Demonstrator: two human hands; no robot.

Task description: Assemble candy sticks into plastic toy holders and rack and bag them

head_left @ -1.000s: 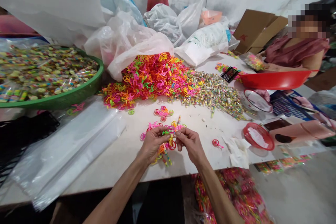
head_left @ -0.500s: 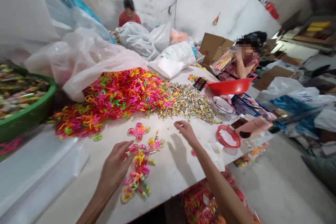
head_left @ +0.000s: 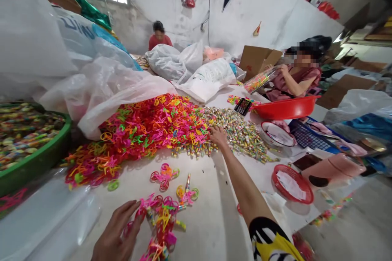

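Note:
My left hand (head_left: pixel 118 228) is at the near side of the white table, its thumb and fingers closed around a pink plastic piece with rings (head_left: pixel 141 208). Right beside it lies a loose row of bright plastic pieces (head_left: pixel 165 216) mixed with striped paper tubes. My right hand (head_left: pixel 218 135) reaches far forward, fingers spread over the edge of the heap of small striped tubes (head_left: pixel 241 132), where it meets the big heap of pink, orange and green plastic pieces (head_left: pixel 153 126). Between my hands lie a ringed pink piece (head_left: pixel 164 176) and another with a striped tube (head_left: pixel 187 183) upon it.
A green tub (head_left: pixel 36 155) of small items stands at left, near clear plastic sheeting (head_left: pixel 58 212). At right are a red basket (head_left: pixel 292 183), a pink bottle (head_left: pixel 335 169), a blue basket (head_left: pixel 309 134) and a red basin (head_left: pixel 286 108). Two people sit across the table; one holds a filled clear bag.
My right hand has moved forward from above the bare table onto the tube heap. My left hand has shifted slightly left and nearer, and the view has tilted up.

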